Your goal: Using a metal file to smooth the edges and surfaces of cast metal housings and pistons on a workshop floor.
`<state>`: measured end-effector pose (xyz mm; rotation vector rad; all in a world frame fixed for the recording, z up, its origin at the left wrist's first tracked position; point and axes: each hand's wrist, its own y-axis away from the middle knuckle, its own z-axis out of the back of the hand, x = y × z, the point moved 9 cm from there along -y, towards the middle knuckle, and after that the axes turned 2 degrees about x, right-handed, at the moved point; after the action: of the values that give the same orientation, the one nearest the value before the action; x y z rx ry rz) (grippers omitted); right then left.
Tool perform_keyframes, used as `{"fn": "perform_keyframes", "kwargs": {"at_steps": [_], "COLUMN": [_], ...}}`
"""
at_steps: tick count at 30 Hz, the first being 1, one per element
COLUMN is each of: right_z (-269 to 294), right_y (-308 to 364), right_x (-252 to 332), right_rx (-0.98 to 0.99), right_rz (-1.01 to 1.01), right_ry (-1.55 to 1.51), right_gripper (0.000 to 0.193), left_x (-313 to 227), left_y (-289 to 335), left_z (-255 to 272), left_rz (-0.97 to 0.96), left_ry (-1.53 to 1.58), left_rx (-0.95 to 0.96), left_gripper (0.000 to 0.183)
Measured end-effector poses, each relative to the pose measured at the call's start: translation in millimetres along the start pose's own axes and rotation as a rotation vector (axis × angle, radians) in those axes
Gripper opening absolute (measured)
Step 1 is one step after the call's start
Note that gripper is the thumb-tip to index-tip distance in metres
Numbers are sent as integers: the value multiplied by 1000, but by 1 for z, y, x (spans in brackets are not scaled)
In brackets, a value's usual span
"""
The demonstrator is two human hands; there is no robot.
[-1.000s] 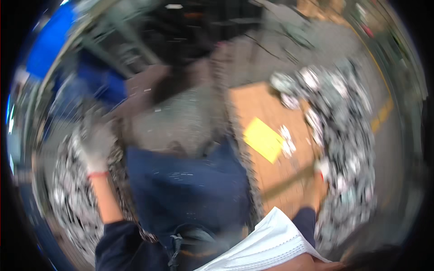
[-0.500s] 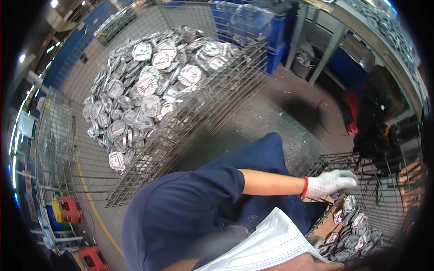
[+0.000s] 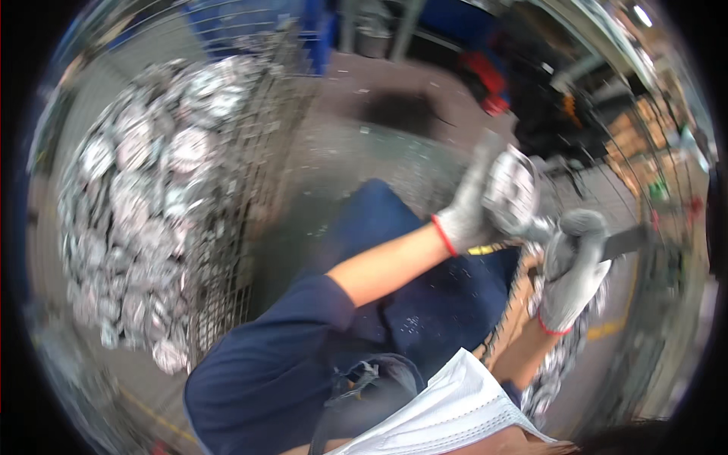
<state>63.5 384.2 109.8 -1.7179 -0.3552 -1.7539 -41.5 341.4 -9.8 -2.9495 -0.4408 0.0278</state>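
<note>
My left hand (image 3: 470,203), in a white glove with a red cuff, grips a round grey metal casting (image 3: 513,189). It holds the casting up on its edge, patterned face toward me. Right beside it, my right hand (image 3: 570,274), gloved the same way, is closed around a dark flat bar (image 3: 626,241) that sticks out to the right. Motion blur hides what kind of tool the bar is. Below the hands, a wire basket lined with brown cardboard (image 3: 516,297) holds more of these castings (image 3: 552,373), partly covered by my right forearm.
At left stands a large wire cage (image 3: 220,292) heaped with round castings (image 3: 125,220). Blue crates (image 3: 258,26) are behind it. A red object (image 3: 485,80) lies on the floor ahead. Stacked brown blocks (image 3: 641,144) stand at far right.
My view has swung right. My left hand has come up from the basket and now holds a casting. My right hand has come into sight with the dark bar.
</note>
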Motion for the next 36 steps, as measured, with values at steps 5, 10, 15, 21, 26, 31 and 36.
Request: {"fn": "perform_keyframes", "kwargs": {"at_steps": [5, 10, 15, 21, 26, 31, 36], "right_z": [20, 28, 18, 19, 80, 70, 20], "right_y": [10, 26, 23, 14, 20, 20, 22], "right_x": [92, 93, 82, 83, 58, 56, 77], "right_rx": [141, 71, 216, 514, 31, 299, 771], "right_rz": [520, 662, 698, 664, 656, 601, 762], "right_ry": [-877, -677, -584, -476, -475, -464, -564], "right_gripper": [48, 60, 64, 66, 61, 65, 60], "left_x": [-6, -3, 3, 10, 19, 24, 29], "left_y": [-4, -8, -6, -8, -9, -9, -3], "left_z": [-30, -36, -26, -23, -18, -11, -18], "left_rz": [159, 143, 209, 273, 326, 332, 322], "left_ry": [188, 136, 239, 162, 197, 228, 251], "left_rx": [206, 274, 166, 134, 136, 117, 225], "left_gripper": [110, 103, 96, 101, 100, 94, 88]}}
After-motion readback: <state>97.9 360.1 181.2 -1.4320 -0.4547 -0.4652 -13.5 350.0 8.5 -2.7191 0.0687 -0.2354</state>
